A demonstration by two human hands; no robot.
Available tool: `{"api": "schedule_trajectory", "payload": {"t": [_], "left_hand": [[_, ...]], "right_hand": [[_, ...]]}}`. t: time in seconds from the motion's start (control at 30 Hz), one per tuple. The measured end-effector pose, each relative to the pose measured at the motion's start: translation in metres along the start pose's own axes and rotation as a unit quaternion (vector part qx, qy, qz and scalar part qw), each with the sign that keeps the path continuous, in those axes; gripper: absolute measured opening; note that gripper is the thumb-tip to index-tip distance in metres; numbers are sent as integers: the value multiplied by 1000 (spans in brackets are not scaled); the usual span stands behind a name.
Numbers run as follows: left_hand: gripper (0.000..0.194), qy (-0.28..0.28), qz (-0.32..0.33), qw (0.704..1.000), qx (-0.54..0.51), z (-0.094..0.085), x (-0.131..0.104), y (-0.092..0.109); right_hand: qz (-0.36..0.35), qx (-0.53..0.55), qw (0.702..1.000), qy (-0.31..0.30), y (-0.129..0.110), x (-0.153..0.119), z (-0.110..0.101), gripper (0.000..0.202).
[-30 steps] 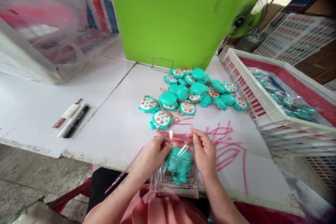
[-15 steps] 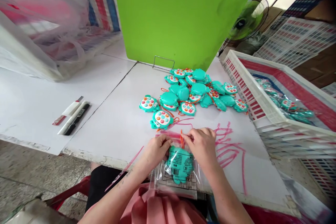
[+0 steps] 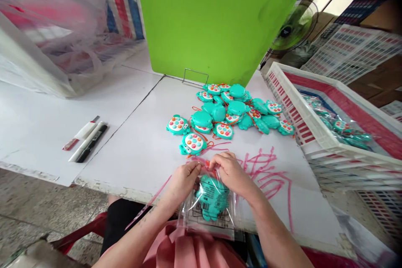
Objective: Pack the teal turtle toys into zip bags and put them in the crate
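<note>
A teal turtle-shaped toy (image 3: pixel 214 197) lies back up inside a clear plastic bag (image 3: pixel 194 217) at the table's front edge, with black print and a barcode showing. My left hand (image 3: pixel 187 176) is closed, pinching the bag's upper left edge. My right hand (image 3: pixel 228 169) is closed at the bag's mouth, by the toy's orange cord; its fingertips partly hide what they pinch. Beyond my hands lies a loose pile of the same teal toys (image 3: pixel 237 107), some with their colourful buttons up. Two of them, the nearest one (image 3: pixel 192 144) included, sit closest to my hands.
Markers and a cutter (image 3: pixel 89 142) lie on the white table (image 3: pixel 132 150) at left. A green board (image 3: pixel 207 16) stands behind the pile. At right is a white crate (image 3: pixel 345 146) holding bagged toys. Plastic-wrapped goods (image 3: pixel 72 58) sit at the back left.
My right hand has moved left, closer to my left hand, over the bag's mouth. The orange cord that stood upright is now mostly hidden by my fingers.
</note>
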State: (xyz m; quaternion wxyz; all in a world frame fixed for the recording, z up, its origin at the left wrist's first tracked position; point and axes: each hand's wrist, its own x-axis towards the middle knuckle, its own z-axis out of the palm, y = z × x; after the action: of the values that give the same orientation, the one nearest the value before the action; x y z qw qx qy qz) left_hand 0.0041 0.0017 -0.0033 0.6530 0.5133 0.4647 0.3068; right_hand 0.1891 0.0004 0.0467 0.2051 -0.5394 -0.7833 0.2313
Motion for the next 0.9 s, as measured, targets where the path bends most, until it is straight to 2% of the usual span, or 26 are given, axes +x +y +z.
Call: {"api": "schedule_trajectory", "payload": {"t": [0.07,0.23,0.37,0.47,0.67,0.83,0.9], "left_hand": [[37,6,-6,1000,-11,0,0,-2],[35,24,18,999,19,-1,1,-5],[35,26,27,999,32,-1,-1,-2],[35,22,31,998,41,-1,-2,-1],[37,27,28,998,48,-1,-2,-1],[36,30,28,998,56,0,-4,2],[36,31,31,997,62,0,-4,4]], "right_hand": [[5,0,1000,2,0,1,0,38],[26,84,996,-14,-1,1,4,36],[43,3,997,57,3,4,6,25],[58,-54,996,31,9,6,7,11],[50,-4,998,-36,19,11,8,24],[64,-65,996,10,19,9,2,28],[65,-51,997,8,19,7,3,30]]}}
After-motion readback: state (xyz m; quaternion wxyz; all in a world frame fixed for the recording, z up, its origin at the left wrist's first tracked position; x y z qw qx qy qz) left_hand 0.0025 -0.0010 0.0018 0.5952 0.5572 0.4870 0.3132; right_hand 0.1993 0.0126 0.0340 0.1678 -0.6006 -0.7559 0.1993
